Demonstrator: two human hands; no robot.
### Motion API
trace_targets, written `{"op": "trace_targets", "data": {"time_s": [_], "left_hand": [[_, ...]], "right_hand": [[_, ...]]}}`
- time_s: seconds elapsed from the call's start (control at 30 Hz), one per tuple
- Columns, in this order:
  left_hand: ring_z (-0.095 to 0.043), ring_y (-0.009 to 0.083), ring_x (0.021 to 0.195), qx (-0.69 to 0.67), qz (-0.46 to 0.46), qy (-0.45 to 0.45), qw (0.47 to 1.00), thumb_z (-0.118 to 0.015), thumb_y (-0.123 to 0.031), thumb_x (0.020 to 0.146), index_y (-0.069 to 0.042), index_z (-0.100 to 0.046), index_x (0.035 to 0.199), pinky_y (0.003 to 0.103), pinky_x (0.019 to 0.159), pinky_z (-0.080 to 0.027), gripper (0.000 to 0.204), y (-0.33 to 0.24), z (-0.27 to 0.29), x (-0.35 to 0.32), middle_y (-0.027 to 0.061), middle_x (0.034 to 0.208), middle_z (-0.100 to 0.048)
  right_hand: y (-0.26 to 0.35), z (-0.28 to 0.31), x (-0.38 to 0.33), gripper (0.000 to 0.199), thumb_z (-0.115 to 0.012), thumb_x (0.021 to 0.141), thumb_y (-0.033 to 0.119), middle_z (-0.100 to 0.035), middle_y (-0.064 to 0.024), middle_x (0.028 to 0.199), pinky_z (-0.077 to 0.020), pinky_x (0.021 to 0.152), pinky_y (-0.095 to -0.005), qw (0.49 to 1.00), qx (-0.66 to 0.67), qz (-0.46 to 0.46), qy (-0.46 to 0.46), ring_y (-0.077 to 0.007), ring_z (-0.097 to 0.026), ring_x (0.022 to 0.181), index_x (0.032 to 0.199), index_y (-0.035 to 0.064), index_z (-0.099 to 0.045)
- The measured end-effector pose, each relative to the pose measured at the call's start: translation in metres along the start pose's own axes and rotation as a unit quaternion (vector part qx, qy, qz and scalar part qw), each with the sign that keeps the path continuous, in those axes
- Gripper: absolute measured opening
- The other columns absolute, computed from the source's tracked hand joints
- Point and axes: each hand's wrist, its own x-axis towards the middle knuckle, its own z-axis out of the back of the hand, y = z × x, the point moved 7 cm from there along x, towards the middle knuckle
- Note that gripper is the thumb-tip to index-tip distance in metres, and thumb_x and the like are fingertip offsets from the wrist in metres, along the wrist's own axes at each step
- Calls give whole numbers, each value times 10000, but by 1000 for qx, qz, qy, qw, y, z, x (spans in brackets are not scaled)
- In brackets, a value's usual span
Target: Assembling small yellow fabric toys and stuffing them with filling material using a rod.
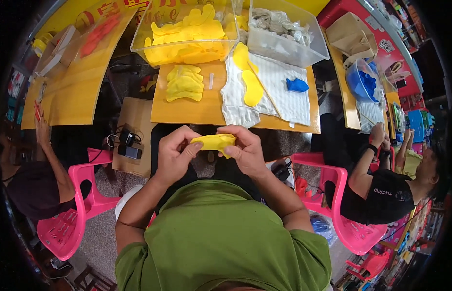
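Observation:
Above my lap, just short of the table's front edge, both hands grip a small soft yellow fabric piece [211, 141]. My left hand [176, 154] pinches its left end between thumb and fingers. Its right end is held by my right hand [246, 151], with the thumb pressed on it near a fold. On the table, a pile of similar yellow pieces [184, 83] lies beside a short whitish strip [211, 81]. To the right, a white ribbed cloth [279, 72] carries a flat curved yellow piece [253, 88], a thin wooden stick [266, 88] and a blue fish-shaped piece [297, 85].
A clear bin [232, 36] full of yellow pieces and another clear bin [289, 54] of greyish-white material stand at the table's back. Co-workers sit on pink chairs [340, 194] at both sides. A cardboard sheet [131, 165] with chargers lies at left.

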Motion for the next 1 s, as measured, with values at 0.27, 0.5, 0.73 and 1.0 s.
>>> {"op": "trace_targets", "data": {"time_s": [0.27,0.5,0.73,1.0], "left_hand": [[-491,130,541,176,-160,33,971,-655,-50,798,4,-582,782,250,493,-368,92,-24,-13,-2,62,636,-494],[-574,72,694,134,6,71,988,-641,-120,840,23,-562,926,225,573,-437,185,-7,-22,4,52,759,-583],[-525,67,574,-110,146,1,983,-571,-147,892,-21,-560,969,188,524,-420,149,26,5,1,19,717,-580],[-528,56,600,-112,212,90,967,-634,-169,860,-20,-576,950,182,554,-433,183,32,-5,5,2,748,-597]], "right_hand": [[-1,-10,6,180,-584,874,118,-592,-68,831,-443,653,-235,995,-85,9,55,-106,-556,721,947,-41,-624],[3,-11,10,144,-604,867,113,-588,-34,824,-416,622,-221,976,-214,-13,28,-81,-526,721,892,-28,-603],[-5,-3,4,310,-654,836,112,-596,-34,893,-467,615,-212,988,-93,-106,55,-68,-553,725,1089,-6,-521],[-1,0,6,265,-620,853,72,-593,-24,905,-469,640,-205,987,-136,-56,64,-65,-551,740,1095,-4,-544]]}}
